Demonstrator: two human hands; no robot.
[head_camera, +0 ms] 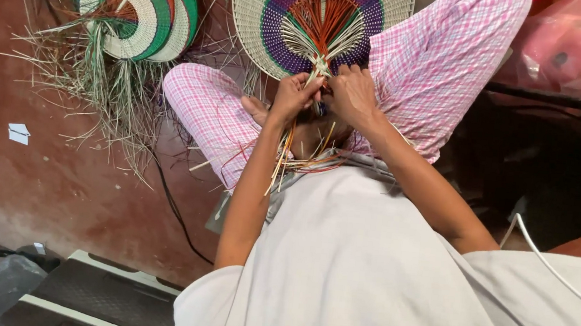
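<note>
We have our left hand [296, 95] and right hand [350, 94] pinched shut on the loose strands [319, 64] at the base of the round woven fan [320, 19] propped against our knees (rings woven, handle ends seemingly unbound).

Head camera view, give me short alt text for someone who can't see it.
Seen from above, a seated person's left hand and right hand pinch loose straw strands at the base of a round woven fan in cream, purple and orange, resting on knees in pink checked trousers. Finished fans lie on the red floor.
</note>
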